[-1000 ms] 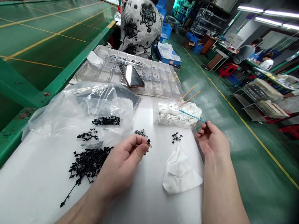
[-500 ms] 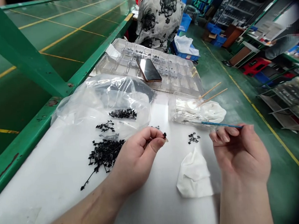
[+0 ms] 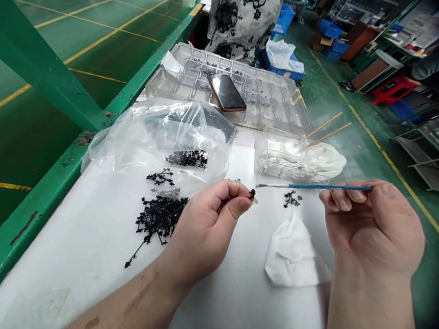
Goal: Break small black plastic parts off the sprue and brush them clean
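My left hand (image 3: pixel 211 224) pinches a small black part (image 3: pixel 253 193) between thumb and forefinger; only its tip shows. In my right hand (image 3: pixel 373 220) is a thin blue-handled paintbrush (image 3: pixel 316 186), held nearly level with its tip pointing left, close to the black part. Whether the two touch I cannot tell. A heap of black branched parts (image 3: pixel 159 216) lies left of my left hand. One more black branched piece (image 3: pixel 292 199) rests on the white table (image 3: pixel 101 288) under the brush. Below that piece is a folded white cloth (image 3: pixel 292 254).
Behind my hands stands a clear box (image 3: pixel 265 157) with white cloth and two wooden sticks (image 3: pixel 322 129). A plastic bag (image 3: pixel 129 135) lies to its left. Farther back, a phone (image 3: pixel 227 93) sits on a clear compartment tray (image 3: pixel 282 107). A green rail (image 3: pixel 58 168) edges the table's left side.
The paintbrush has come left so its tip is close to the black part in my left hand. The whole view has shifted slightly.
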`<move>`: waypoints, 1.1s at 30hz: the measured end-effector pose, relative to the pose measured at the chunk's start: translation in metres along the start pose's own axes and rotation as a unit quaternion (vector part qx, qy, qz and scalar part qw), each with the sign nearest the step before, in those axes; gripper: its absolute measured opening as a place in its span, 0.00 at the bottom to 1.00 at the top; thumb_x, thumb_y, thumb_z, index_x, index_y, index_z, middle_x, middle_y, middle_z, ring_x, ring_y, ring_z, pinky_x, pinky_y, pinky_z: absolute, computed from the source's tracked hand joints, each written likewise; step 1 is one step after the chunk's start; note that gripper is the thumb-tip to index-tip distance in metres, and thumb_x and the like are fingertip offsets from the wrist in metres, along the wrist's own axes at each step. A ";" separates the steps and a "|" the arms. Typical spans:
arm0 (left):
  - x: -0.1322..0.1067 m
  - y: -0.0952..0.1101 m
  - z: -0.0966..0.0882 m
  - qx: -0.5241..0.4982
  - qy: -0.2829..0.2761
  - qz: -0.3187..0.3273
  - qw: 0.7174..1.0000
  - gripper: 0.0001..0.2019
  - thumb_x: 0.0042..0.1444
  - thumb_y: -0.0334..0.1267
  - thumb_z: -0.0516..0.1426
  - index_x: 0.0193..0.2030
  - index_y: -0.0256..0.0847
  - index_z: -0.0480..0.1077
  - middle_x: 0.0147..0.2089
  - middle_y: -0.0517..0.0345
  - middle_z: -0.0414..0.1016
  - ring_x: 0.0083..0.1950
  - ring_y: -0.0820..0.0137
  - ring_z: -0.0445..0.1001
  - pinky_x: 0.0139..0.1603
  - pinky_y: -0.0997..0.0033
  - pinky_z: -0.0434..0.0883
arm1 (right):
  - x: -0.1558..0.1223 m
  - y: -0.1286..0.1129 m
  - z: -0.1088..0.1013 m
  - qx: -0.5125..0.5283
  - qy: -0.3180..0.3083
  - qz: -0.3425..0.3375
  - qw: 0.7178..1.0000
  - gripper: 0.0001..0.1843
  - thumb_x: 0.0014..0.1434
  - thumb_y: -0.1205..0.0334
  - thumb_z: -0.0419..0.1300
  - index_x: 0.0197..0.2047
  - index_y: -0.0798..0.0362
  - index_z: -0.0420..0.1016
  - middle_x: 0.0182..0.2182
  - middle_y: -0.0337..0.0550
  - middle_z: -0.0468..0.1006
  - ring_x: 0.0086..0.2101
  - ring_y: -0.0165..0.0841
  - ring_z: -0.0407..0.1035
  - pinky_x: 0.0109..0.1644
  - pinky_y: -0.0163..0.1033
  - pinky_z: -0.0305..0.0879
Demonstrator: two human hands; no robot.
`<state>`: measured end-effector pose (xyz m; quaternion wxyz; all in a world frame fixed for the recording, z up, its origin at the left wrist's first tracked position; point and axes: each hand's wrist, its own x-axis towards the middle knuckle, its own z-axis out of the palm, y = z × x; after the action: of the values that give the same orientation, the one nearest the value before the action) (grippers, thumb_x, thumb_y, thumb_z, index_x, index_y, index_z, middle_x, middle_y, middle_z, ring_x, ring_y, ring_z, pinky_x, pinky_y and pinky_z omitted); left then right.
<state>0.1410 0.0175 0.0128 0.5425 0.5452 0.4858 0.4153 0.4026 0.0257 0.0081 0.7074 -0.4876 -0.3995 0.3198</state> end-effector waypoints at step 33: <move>0.000 -0.009 -0.001 0.006 -0.009 -0.039 0.999 0.13 0.72 0.52 0.58 0.42 0.47 0.74 0.26 0.67 0.62 0.26 0.72 0.57 0.29 0.69 0.57 | 0.041 0.025 -0.041 -0.061 0.226 -0.011 0.972 0.13 0.56 0.56 0.71 0.32 0.51 0.71 0.26 0.32 0.68 0.23 0.25 0.61 0.23 0.32 0.62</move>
<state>0.1390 0.0176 0.0044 0.5594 0.5324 0.5042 0.3864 0.4570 0.0504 -0.0135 0.7519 -0.5850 -0.2535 0.1680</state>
